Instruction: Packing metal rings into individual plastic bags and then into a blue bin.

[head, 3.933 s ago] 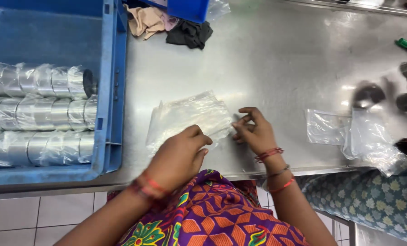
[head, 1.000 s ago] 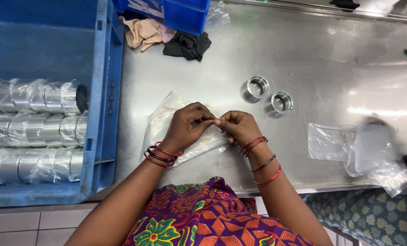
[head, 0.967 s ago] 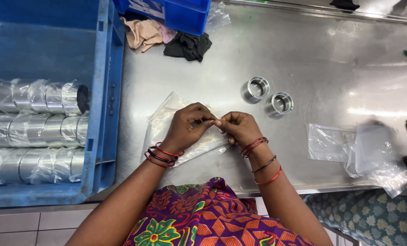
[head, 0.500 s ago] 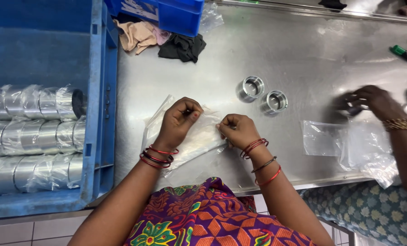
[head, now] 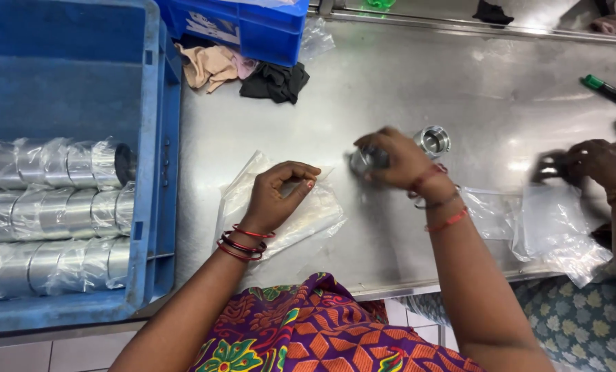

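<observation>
My left hand (head: 275, 195) pinches the edge of a clear plastic bag (head: 280, 213) that lies flat on the steel table (head: 391, 83). My right hand (head: 394, 157) has reached out and closes over one of two short metal rings (head: 363, 160), which shows partly under the fingers. The second metal ring (head: 433, 140) stands free just to the right of that hand.
A blue crate (head: 67, 200) at the left holds rows of bagged metal rings (head: 53, 207). Cloths (head: 246, 72) and a smaller blue bin (head: 242, 27) lie at the back. Another person's hand (head: 594, 162) works at the right over more clear bags (head: 542, 227). A green marker (head: 608, 91) lies far right.
My right hand left the bag and moved up and right onto the nearer metal ring. My left hand stays on the bag. The other person's hand moved at the right.
</observation>
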